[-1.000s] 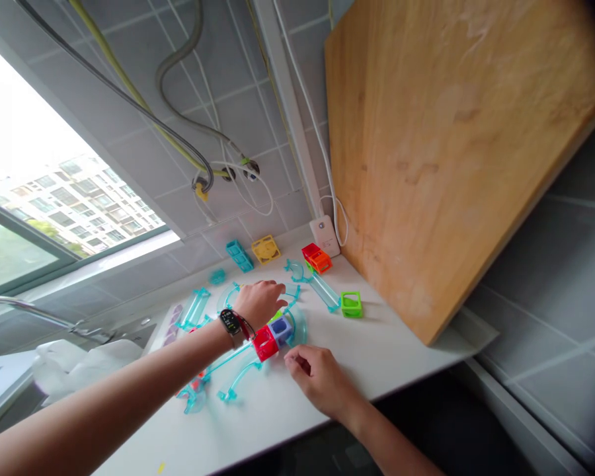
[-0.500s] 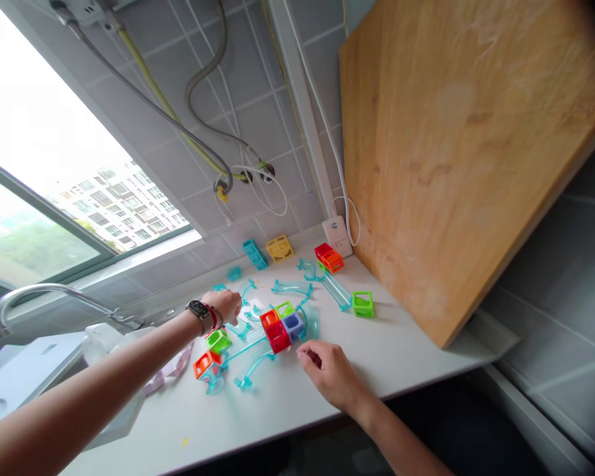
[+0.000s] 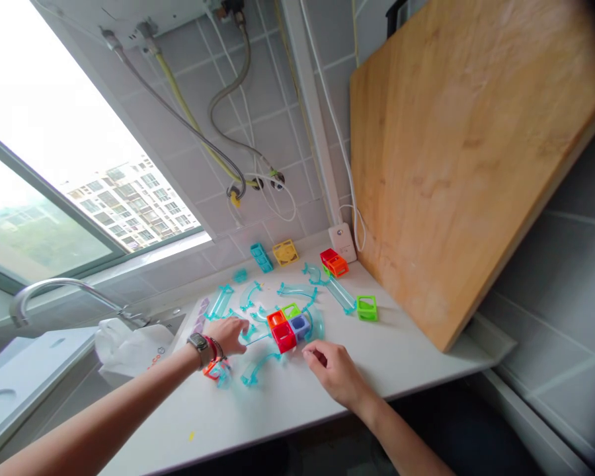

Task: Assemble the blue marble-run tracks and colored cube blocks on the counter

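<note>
Cube cluster: four open-sided frames, orange, red, green and violet-blue, set side by side on the white countertop, near the fingertips of my curled right hand.
Straight track: narrow, translucent turquoise, running from the cluster toward my left hand, which hides its far end.
Curved track: translucent turquoise, bowed, one end near the red frame, the other angled toward me.
Orange block: partly hidden by my left wrist, a clear turquoise piece against it.
</note>
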Action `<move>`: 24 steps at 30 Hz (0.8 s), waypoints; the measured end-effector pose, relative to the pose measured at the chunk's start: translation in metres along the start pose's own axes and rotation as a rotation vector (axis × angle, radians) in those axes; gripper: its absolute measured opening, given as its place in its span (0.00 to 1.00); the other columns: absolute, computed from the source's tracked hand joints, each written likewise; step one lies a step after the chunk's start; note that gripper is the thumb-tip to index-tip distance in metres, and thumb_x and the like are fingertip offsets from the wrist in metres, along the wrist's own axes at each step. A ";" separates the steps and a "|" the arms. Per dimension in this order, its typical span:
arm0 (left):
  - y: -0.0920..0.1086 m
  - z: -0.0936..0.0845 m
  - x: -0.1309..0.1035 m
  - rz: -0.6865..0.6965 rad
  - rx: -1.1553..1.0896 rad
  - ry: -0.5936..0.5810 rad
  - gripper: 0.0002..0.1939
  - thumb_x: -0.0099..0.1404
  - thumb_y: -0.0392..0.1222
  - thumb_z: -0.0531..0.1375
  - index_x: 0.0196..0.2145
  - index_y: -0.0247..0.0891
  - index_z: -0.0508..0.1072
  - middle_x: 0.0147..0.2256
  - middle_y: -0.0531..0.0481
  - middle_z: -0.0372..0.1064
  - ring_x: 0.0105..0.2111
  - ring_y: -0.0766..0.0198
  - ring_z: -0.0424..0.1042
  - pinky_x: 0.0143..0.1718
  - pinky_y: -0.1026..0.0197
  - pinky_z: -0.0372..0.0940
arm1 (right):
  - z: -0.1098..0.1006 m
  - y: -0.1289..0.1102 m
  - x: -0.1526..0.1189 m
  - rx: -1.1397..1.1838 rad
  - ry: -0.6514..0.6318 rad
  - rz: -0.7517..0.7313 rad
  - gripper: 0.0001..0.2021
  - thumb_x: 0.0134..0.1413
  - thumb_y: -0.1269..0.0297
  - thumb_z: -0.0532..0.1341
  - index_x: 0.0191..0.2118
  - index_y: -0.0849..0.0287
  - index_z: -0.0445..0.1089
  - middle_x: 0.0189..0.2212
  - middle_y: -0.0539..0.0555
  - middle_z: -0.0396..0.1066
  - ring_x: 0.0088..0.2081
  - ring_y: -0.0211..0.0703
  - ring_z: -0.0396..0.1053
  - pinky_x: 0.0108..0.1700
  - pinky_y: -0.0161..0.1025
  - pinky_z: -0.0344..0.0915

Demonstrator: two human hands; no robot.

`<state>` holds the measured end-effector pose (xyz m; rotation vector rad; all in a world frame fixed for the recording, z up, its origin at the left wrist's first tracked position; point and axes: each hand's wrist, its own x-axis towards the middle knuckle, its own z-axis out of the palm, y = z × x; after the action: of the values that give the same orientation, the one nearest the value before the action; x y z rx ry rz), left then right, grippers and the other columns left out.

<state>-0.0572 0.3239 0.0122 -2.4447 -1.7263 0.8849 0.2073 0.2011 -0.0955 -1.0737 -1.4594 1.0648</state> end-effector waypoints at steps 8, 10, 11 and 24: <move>-0.024 -0.009 -0.021 0.034 -0.171 0.209 0.14 0.57 0.49 0.65 0.38 0.40 0.74 0.43 0.43 0.75 0.40 0.51 0.76 0.41 0.53 0.67 | -0.001 0.000 0.001 0.004 -0.005 -0.003 0.15 0.67 0.57 0.55 0.36 0.59 0.76 0.28 0.51 0.73 0.30 0.40 0.67 0.34 0.36 0.60; -0.030 -0.010 -0.026 0.046 -0.245 0.267 0.15 0.60 0.52 0.62 0.40 0.41 0.72 0.43 0.44 0.76 0.41 0.51 0.76 0.43 0.53 0.68 | -0.001 -0.001 0.001 0.009 -0.001 -0.004 0.15 0.67 0.57 0.55 0.36 0.59 0.76 0.28 0.50 0.72 0.30 0.40 0.66 0.33 0.36 0.60; -0.033 -0.010 -0.027 0.044 -0.288 0.296 0.16 0.62 0.54 0.61 0.41 0.41 0.71 0.43 0.44 0.77 0.41 0.52 0.77 0.44 0.54 0.68 | -0.001 -0.001 0.001 0.010 0.003 -0.003 0.16 0.67 0.57 0.55 0.36 0.60 0.76 0.27 0.50 0.72 0.29 0.40 0.66 0.33 0.36 0.60; -0.008 -0.001 -0.078 0.019 -0.963 0.697 0.22 0.65 0.59 0.62 0.48 0.42 0.66 0.45 0.43 0.75 0.46 0.52 0.76 0.46 0.54 0.73 | 0.000 0.005 0.001 -0.057 0.129 -0.080 0.15 0.68 0.58 0.54 0.41 0.58 0.77 0.39 0.56 0.73 0.37 0.43 0.72 0.37 0.36 0.68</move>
<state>-0.0812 0.2591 0.0491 -2.6517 -2.0343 -0.9642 0.2073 0.2028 -0.1003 -1.0950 -1.4246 0.8866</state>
